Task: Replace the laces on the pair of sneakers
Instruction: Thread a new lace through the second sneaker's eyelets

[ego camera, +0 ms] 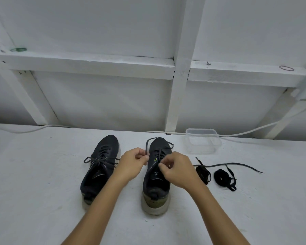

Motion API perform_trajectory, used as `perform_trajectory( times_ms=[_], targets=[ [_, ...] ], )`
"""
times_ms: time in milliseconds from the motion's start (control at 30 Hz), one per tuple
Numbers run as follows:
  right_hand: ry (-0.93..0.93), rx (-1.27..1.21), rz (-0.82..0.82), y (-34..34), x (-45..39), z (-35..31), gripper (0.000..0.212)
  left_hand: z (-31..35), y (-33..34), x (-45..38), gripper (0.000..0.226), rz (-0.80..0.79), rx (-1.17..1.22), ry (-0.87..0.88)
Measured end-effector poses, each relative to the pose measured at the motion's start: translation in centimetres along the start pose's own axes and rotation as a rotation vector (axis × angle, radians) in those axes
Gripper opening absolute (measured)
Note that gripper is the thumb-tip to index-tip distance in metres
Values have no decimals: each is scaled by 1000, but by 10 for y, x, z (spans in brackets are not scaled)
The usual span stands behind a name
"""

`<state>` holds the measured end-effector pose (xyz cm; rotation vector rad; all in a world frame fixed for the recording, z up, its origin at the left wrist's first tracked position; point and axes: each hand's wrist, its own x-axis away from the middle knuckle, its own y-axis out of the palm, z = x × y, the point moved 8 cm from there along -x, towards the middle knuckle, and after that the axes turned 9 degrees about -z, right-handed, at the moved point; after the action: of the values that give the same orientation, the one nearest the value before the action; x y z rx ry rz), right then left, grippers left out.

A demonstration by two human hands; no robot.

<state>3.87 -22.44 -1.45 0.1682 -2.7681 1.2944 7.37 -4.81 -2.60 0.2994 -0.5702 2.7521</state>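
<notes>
Two black sneakers stand on a white surface, toes pointing away from me. The left sneaker is laced and tied. The right sneaker has a dark lace looping over its toe. My left hand pinches one strand of that lace beside the shoe. My right hand pinches the other strand over the tongue. Two loose black laces lie bundled to the right of the shoes.
A clear plastic container sits behind the right sneaker near the wall. A white cable runs along the back edge. A white framed wall with ledges rises behind, with rubber bands on the ledge.
</notes>
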Motion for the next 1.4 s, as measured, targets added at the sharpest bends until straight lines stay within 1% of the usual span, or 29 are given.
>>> perform_trajectory(
  times_ms=[67, 100, 167, 233, 333, 467, 667, 800, 967, 1033, 1100, 1167, 1200, 1267, 1300, 1333, 1367, 1400],
  targets=[
    [2, -5, -36, 5, -5, -4, 23, -7, 4, 1, 5, 29, 146, -8],
    [21, -11, -56, 8, -8, -4, 25, -10, 5, 1, 5, 34, 196, -3],
    [72, -46, -93, 14, -11, -1, 21, -14, 9, 1, 5, 36, 235, 10],
    [108, -107, -96, 19, -11, 3, 15, -17, 11, 1, 5, 43, 230, 17],
    [114, -221, -100, 23, -9, 5, 25, -19, 14, 1, 6, 46, 219, 35],
    [114, -315, -95, 24, -4, 5, 22, -14, 11, 1, 6, 61, 178, 81],
    [95, -322, -100, 26, -3, 2, 23, -12, 9, 1, 6, 83, 159, 106],
    [96, -345, -97, 26, -2, 3, 21, -11, 13, -1, 4, 83, 123, 124],
    [126, -438, -128, 25, -2, 4, 30, -17, 17, -3, 7, -18, 59, 88],
    [157, -494, -147, 26, -4, 8, 23, -21, 19, -1, 11, -67, 63, 56],
    [183, -496, -147, 24, -7, 12, 16, -21, 22, 4, 12, -128, 91, 72],
    [177, -431, -148, 22, -12, 12, 14, -16, 22, 10, 18, -124, -13, 143],
    [167, -384, -152, 21, -13, 11, 14, -12, 21, 12, 19, -81, -101, 174],
    [149, -270, -155, 22, -14, 7, 17, -4, 19, 15, 10, 31, -271, 220],
    [138, -205, -149, 22, -14, 5, 18, -1, 19, 16, 10, 76, -346, 231],
    [126, -161, -143, 21, -14, 3, 19, 0, 20, 16, 17, 118, -409, 228],
    [123, -168, -139, 20, -14, 3, 19, 0, 20, 16, 22, 157, -451, 215],
    [137, -251, -135, 18, -13, 6, 19, 0, 17, 16, 24, 200, -469, 206]
  ],
)
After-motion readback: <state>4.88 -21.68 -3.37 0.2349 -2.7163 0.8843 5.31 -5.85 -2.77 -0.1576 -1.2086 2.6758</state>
